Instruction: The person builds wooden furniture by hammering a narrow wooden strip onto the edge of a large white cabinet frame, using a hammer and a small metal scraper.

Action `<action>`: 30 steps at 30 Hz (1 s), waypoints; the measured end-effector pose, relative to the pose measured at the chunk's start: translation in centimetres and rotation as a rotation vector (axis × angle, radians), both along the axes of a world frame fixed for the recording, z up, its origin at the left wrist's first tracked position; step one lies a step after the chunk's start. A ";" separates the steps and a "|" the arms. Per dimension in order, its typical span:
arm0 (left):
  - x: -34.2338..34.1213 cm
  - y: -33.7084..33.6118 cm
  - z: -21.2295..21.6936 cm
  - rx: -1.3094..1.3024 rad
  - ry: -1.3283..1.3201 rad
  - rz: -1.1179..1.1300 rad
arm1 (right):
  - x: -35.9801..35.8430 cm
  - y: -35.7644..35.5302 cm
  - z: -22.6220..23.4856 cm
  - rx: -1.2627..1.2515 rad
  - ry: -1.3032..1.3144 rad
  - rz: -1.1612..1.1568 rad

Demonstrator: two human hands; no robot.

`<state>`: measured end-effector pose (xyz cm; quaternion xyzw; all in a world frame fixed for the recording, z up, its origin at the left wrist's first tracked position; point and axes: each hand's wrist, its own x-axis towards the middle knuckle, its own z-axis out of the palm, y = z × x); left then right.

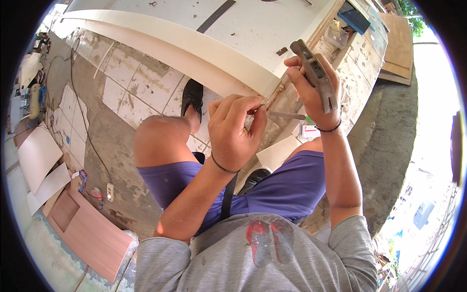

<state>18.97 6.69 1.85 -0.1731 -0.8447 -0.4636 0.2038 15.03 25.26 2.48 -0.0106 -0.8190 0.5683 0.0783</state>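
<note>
Dark metal claw hammer (314, 70): in right hand, raised near the right end of the white work; handle mostly hidden.
Pink-brown wood-grain board with square recess (95, 236): far left, on floor; looks parked out of the way.
White rectangular sheet pieces (41, 156): just beyond that board, overlapping, probably laid flat to save space.
White socket block (110, 191): on floor, right of the board, presumably left within reach for power.
Left hand (236, 127): thumb and forefinger pinched together, other fingers curled. Grip suits something small; can't tell if anything is in it.
Long white flat-topped panel unit (238, 41): beyond both hands, near corner just past left fingertips. Likely set there so the corner sits between the knees, easy to reach.
Grey flat strip (288, 115): between the hands, below them; too little visible to identify.
Right hand (312, 100): wrapped round hammer, claw toward wrist. Raised position probably keeps metal clear of left fingers.
Brown plywood-like sheets (398, 46): far right, stacked, seemingly stored clear of the work.
</note>
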 end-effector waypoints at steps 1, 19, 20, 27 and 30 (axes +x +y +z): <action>0.0 0.0 -0.1 -0.009 0.000 0.000 | 0.0 0.1 -0.1 0.002 -0.003 0.000; -0.1 0.2 -0.6 0.013 -0.008 0.005 | -0.3 0.3 0.9 0.211 0.053 0.150; -0.1 0.2 -0.6 0.014 -0.009 0.005 | -0.4 0.4 0.7 0.210 0.063 0.154; -0.2 0.3 -0.7 0.016 0.028 0.000 | -0.4 0.4 0.3 0.203 0.085 0.164; -0.2 0.4 -0.7 0.019 0.021 -0.006 | -0.5 0.5 0.2 0.214 0.091 0.162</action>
